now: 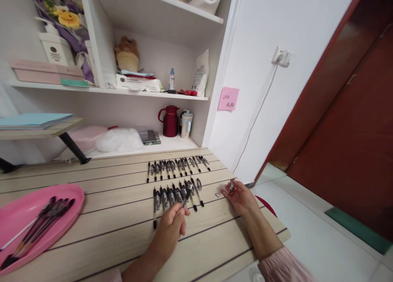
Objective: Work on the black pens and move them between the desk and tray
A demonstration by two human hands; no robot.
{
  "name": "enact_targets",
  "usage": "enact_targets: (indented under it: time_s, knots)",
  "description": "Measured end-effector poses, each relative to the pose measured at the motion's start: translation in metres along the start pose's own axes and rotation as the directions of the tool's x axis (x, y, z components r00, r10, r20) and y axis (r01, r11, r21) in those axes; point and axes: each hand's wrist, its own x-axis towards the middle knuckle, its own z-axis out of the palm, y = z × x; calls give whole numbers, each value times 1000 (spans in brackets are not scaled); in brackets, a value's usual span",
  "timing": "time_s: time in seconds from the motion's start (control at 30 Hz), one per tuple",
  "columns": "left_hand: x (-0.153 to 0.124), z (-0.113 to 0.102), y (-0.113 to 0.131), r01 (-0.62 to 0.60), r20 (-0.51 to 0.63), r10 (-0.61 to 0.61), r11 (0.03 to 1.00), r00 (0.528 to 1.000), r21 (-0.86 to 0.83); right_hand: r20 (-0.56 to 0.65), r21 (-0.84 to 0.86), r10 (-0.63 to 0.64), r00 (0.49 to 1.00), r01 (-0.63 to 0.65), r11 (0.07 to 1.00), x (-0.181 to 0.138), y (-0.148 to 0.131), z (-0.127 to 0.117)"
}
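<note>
From where I stand, what matters is the gap between the two hands over the striped table (215, 233). The left hand (173, 222) is closed around a slim pen (186, 195), gripping its near part between thumb and fingers. The pen's long axis runs away from the person, its far end leaning a little to the right and showing above the right part of the near row of pens (155, 208).

The right hand (241, 198) is to the right and a little farther off, palm turned partly up, pinching what looks like a cap (231, 186) at its fingertips. So the cap lies to the right of the pen's far end, apart from it, with bare tabletop between. I can't tell which way the cap's mouth faces; it is too small and partly hidden by the fingers.

A tiny shiny piece (217, 194) lies on the table in that gap, just left of the right hand's fingertips, so the right hand is clearly the nearer one to it. Beyond the near row, a far row of pens (168, 169) spreads from left to right. Well off to the left, a pink dish (80, 194) holds more dark sticks (43, 218), apparently pens too.
</note>
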Motion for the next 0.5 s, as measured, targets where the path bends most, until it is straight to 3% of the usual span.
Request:
enact_targets:
  time_s: [0.5]
  knots:
    - [1,-1,2,0,0,0,1000,1000,6,-34,32,8,999,-7,999,0,0,2]
